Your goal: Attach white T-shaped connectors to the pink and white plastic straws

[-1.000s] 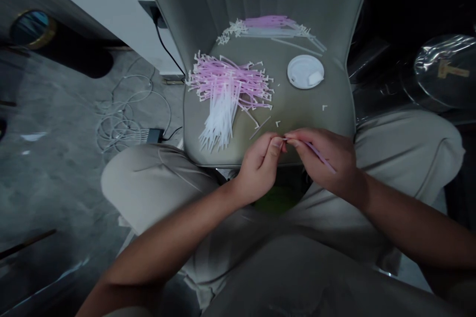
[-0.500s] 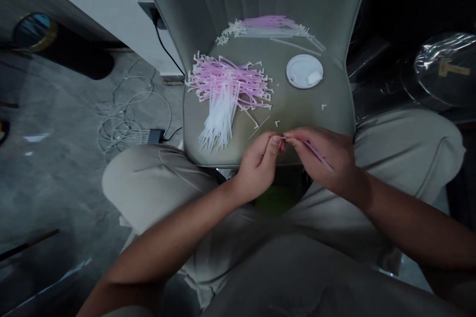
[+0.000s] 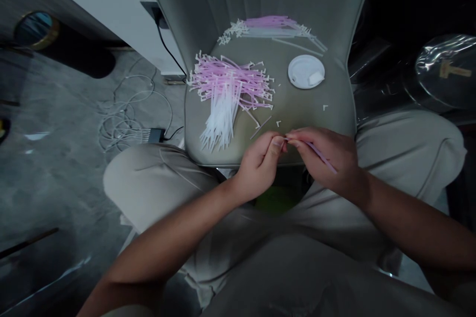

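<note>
Over the front edge of the chair seat, my left hand (image 3: 262, 161) and my right hand (image 3: 325, 156) meet at the fingertips. A thin purple plastic stick (image 3: 323, 157) is pinched between my right thumb and fingers, its free end slanting back along the palm. My left thumb and forefinger are closed at the stick's other end, on something small that the fingers mostly hide. Just beyond the hands lie a small white L-shaped connector (image 3: 278, 123) and a loose thin stick (image 3: 261, 128).
A pile of purple sticks with white ends (image 3: 234, 77) and white sticks (image 3: 220, 121) covers the seat's left side. More sticks (image 3: 271, 22) lie by the backrest. A white dish (image 3: 305, 72) and another connector (image 3: 325, 107) are on the right. Cables (image 3: 122, 126) tangle on the floor.
The hands keep the same pinch, fingertip to fingertip. The purple stick's free end has shifted slightly right and down; the whole view has drifted slightly.
</note>
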`<action>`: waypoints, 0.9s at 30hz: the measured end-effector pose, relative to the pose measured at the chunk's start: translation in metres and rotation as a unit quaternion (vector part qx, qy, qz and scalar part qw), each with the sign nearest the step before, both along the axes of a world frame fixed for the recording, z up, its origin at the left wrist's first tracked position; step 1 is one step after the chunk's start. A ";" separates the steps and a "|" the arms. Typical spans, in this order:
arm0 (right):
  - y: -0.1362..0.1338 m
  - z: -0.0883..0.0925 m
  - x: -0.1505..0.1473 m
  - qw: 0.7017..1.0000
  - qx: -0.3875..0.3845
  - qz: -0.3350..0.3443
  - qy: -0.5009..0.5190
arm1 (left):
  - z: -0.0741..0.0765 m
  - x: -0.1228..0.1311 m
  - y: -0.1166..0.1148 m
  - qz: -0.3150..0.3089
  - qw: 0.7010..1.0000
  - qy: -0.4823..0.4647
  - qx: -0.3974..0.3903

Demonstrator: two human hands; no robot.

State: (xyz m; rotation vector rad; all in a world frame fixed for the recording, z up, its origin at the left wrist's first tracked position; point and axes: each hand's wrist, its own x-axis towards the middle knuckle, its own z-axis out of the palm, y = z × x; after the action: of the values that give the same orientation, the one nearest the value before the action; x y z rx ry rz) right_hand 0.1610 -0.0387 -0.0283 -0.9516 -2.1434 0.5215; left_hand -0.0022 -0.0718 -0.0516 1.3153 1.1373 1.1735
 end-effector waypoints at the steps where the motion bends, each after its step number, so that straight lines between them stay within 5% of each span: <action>1: 0.000 0.000 0.000 1.000 0.003 0.000 0.001 | 0.000 0.000 0.000 -0.001 1.000 0.000 -0.001; 27: 0.004 0.000 -0.001 0.999 -0.032 -0.018 -0.020 | -0.006 0.001 0.000 0.001 0.999 -0.045 -0.022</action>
State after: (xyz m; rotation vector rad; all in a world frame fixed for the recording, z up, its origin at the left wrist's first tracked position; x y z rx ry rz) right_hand 0.1599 -0.0346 -0.0279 -1.0425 -2.1512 0.5598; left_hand -0.0009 -0.0719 -0.0578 1.2163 1.0934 1.1923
